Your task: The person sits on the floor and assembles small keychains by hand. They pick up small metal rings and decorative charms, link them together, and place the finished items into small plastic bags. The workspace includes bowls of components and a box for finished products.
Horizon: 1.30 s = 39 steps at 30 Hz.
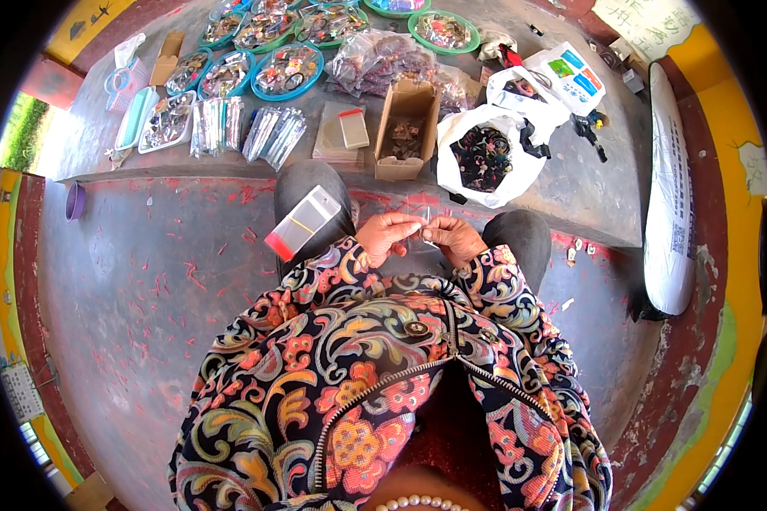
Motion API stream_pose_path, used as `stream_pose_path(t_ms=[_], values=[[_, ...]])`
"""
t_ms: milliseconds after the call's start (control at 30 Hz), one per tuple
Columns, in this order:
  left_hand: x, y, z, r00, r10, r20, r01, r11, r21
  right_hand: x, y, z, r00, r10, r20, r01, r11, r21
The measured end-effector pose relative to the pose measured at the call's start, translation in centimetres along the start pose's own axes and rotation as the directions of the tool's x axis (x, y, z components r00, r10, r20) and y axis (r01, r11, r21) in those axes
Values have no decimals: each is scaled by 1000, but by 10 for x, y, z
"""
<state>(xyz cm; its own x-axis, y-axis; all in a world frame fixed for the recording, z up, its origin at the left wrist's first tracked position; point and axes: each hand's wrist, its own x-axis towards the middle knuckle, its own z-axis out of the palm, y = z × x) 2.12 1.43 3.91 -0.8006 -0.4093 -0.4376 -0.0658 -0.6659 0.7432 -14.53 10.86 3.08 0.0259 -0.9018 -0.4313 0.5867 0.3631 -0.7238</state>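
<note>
From my remote seat, going left to right. Out past the fingers to the left, a flat clear plastic box with a red end (pixel 303 223) rests on the left knee, tilted, its long axis running up to the right. It's well apart from both hands, but the left one is nearer.

Left hand (pixel 389 235): fingers curled in narrow, thumb and forefinger pinched together at the tips. Between the two hands sits a small clear plastic sleeve (pixel 424 223), held upright so its long axis runs away from the lap, right at the fingertips of both hands. It's tiny and see-through, so I can't tell what's inside, if anything.

Right hand (pixel 457 238): same story, fingers closed tight, pinching the other edge of the sleeve. The hands nearly touch.

Beyond the fingers, on the grey concrete ledge (pixel 571 183): an open brown cardboard box (pixel 406 128) straight ahead, and a white plastic bag of dark small pieces (pixel 486 155) ahead to the right.
</note>
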Motion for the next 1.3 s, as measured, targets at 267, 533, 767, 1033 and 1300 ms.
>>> stream_pose_path(t_ms=[267,533,767,1033,1300], values=[[1,0,-1,986,64,-156,-54,996,66,2,2,-1,997,14,-70,-22,995,-102],[4,-4,-2,971,118,-206,-103,991,80,2,1,-2,998,29,-55,-42,969,-243],[5,-4,-4,975,75,-209,-53,993,110,4,5,-2,998,53,-27,-58,966,-254],[2,0,-2,979,54,-198,-45,998,52,4,10,1,994,92,-52,-106,892,-439],[0,4,0,979,31,-203,-26,999,25,0,5,13,995,35,-90,-70,901,-427]])
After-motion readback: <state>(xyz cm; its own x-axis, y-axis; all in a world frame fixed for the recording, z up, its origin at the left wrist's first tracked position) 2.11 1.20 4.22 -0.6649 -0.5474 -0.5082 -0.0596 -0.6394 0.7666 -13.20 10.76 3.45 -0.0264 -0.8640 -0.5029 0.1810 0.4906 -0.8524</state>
